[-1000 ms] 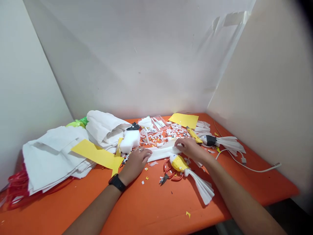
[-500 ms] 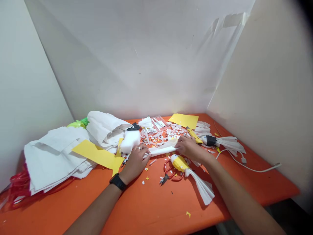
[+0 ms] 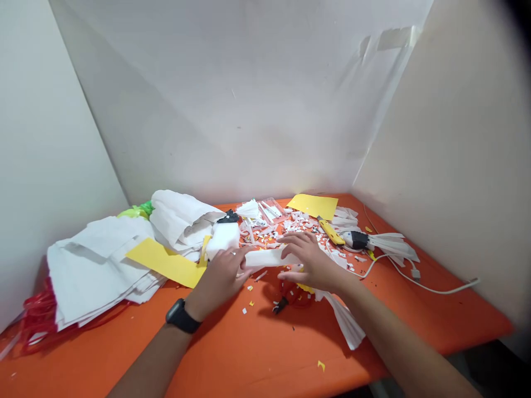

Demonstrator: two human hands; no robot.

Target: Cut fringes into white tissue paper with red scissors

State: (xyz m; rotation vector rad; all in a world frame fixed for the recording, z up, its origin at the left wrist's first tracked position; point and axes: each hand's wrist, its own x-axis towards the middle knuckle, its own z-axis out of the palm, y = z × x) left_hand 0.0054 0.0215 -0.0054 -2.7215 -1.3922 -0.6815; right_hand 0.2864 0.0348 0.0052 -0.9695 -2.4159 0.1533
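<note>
A folded strip of white crepe-like paper [image 3: 267, 258] is level just above the table. My left hand [image 3: 222, 276], with a ring and a black watch on the wrist, pinches its left end between thumb and fingers. Around the strip's right end is my right hand [image 3: 309, 260], fingers spread over it and thumb apart below. Under that hand lies a yellow-and-white paper bird [image 3: 342, 318], its body mostly hidden and its white tail showing. Red-handled pliers [image 3: 281, 305] lie beside the bird, partly in shadow.
White paper sheets [image 3: 99, 260] and yellow paper [image 3: 166, 262] lie left, near a white foam-like block [image 3: 224, 236]. A yellow cutter [image 3: 331, 231], a black-and-white bird [image 3: 357, 239] and a white cable [image 3: 440, 287] lie right. Scraps [image 3: 298, 221] litter the orange table [image 3: 232, 354].
The strip has been raised and is seen as a broader, flatter band. My right hand has loosened from a pinch, its fingers spreading, and now covers the yellow bird's body.
</note>
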